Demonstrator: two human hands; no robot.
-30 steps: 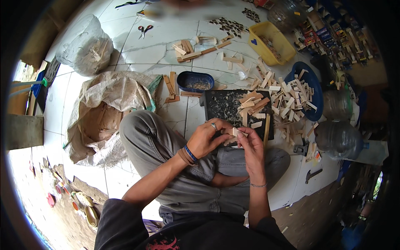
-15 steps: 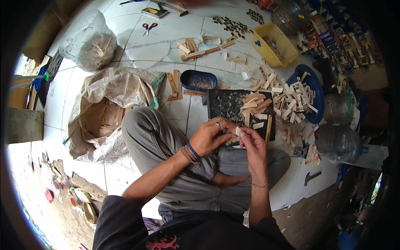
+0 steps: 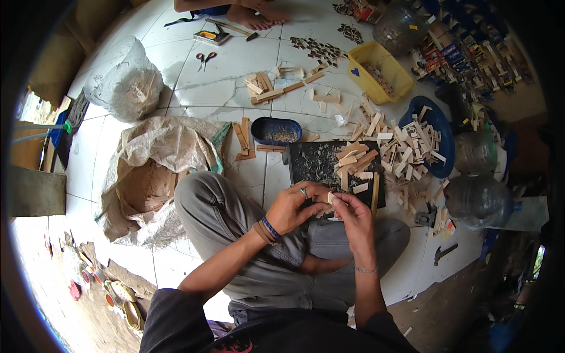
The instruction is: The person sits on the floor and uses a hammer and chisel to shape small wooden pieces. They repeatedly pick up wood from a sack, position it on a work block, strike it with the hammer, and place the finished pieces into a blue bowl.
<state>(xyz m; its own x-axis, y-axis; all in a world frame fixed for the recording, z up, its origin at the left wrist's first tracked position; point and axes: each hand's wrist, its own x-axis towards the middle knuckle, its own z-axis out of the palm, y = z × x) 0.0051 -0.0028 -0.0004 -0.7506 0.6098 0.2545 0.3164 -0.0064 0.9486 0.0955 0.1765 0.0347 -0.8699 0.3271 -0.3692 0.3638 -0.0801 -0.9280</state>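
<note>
In front of my lap, both hands meet around a small pale wood piece (image 3: pixel 331 198). My left hand (image 3: pixel 292 206), with a ring and wrist bands, has its fingers curled in against the piece from the left. From the right, my right hand (image 3: pixel 355 213) pinches it between thumb and fingertips. My fingers cover part of the wood. Just beyond them lies a black board (image 3: pixel 309 167) strewn with shavings, bearing a small stack of wood strips (image 3: pixel 356 157). A wooden stick (image 3: pixel 375 193) rests along the board's right edge.
Small wood blocks (image 3: pixel 406 150) pile up beside a blue basin (image 3: pixel 450 138). A yellow tub (image 3: pixel 406 88), blue dish (image 3: pixel 276 130), scissors (image 3: pixel 205 60) and hammer (image 3: pixel 445 253) lie around. An open sack (image 3: pixel 170 138) stands left. Another person's feet (image 3: pixel 250 16) show at the far edge.
The view has tilted up a little, bringing another person's feet and hand into sight at the top. My hands stay together on the wood piece, their grip little changed.
</note>
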